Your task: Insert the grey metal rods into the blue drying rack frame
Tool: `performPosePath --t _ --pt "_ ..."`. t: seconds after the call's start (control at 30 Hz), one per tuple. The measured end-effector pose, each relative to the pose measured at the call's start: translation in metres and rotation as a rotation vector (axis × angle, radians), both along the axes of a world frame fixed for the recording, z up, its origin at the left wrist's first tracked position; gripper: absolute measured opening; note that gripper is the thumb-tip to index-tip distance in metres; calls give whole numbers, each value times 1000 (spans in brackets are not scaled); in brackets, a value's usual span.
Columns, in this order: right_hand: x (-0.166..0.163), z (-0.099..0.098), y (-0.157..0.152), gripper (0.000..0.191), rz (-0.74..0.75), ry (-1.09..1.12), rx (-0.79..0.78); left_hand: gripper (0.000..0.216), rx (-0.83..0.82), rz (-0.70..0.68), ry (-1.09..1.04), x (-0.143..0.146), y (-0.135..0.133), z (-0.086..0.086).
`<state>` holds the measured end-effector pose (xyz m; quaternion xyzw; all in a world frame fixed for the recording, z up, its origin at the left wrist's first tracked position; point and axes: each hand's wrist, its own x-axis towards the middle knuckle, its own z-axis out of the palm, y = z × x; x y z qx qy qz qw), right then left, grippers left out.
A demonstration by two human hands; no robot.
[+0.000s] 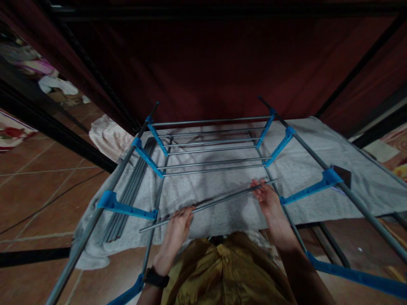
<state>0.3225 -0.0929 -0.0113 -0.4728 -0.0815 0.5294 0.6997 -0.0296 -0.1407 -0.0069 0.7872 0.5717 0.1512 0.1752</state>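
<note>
Grey rod [222, 200], long axis lower-left to upper-right, left hand [178, 221], right hand [267, 195], each grip closed around it

An open gap is left above the grey towel [197, 190], between the fitted rods [213, 170] at 12 o'clock and the loose rod [206, 206] gripped in the left hand [178, 222] and right hand [269, 199]. Passage at 9 and 3 o'clock is barred by blue brackets [127, 208] and slanting side rails [318, 160]. A bundle of spare rods [130, 190] is laid at 10 o'clock. Bare tiled floor [38, 182] is found beyond the left rail. Farther out at 12 o'clock the way is closed off by dark red cloth [206, 63].
</note>
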Motion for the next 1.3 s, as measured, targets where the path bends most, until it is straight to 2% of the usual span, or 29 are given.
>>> performPosePath --t 0.13,0.3,0.63,0.87,1.0,1.13,1.3 --pt "8 -4 0 7 -51 3 0 35 1 -3 39 -6 2 5" --pt "18 -7 0 9 -44 44 15 36 35 -2 69 -12 1 5" --pt "21 -13 -2 8 -47 39 23 32 56 -15 -3 -9 -1 5" --pt "8 -13 -6 31 -49 17 35 30 -27 -20 -3 9 3 16" --pt "7 -14 -6 20 -11 35 11 28 -40 -48 -21 17 4 17" --pt "12 -17 -3 2 -41 102 -19 29 -45 -64 -45 19 3 15" --pt "19 -21 -1 8 -66 159 -50 29 -29 -62 -53 14 2 14"
